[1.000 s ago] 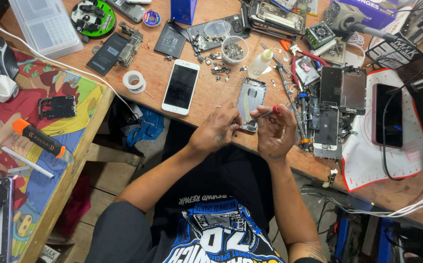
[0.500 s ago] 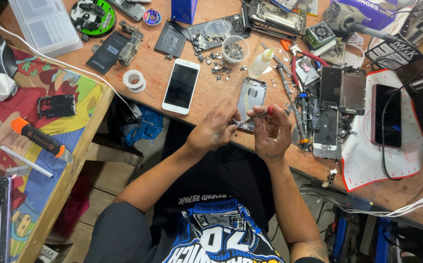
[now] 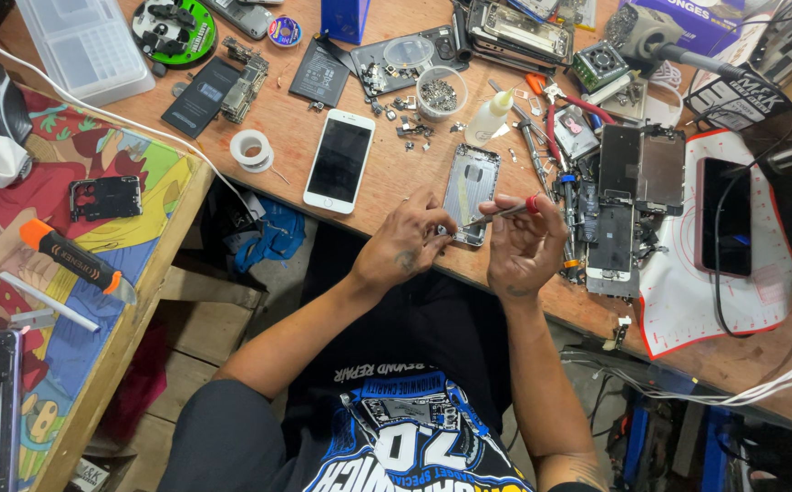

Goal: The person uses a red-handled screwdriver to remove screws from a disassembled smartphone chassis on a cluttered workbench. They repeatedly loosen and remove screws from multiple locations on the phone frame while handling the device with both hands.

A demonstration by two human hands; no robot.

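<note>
Change noted vs. prior frames: right hand has lifted its screwdriver from low beside the phone rear housing to a near-level pose, tip now at the housing's lower end. Suggests work has shifted to a point at that bottom edge.

R. hand: fingers pinching the driver shaft. L. hand: fingertips pressed on the housing's lower corner, steadying it.

Housing lies flat near the front edge of the wooden bench. White phone just left of housing; glue bottle beyond it; opened phone assy. to its right. Bench cluttered w/ parts; room beyond not visible.
</note>
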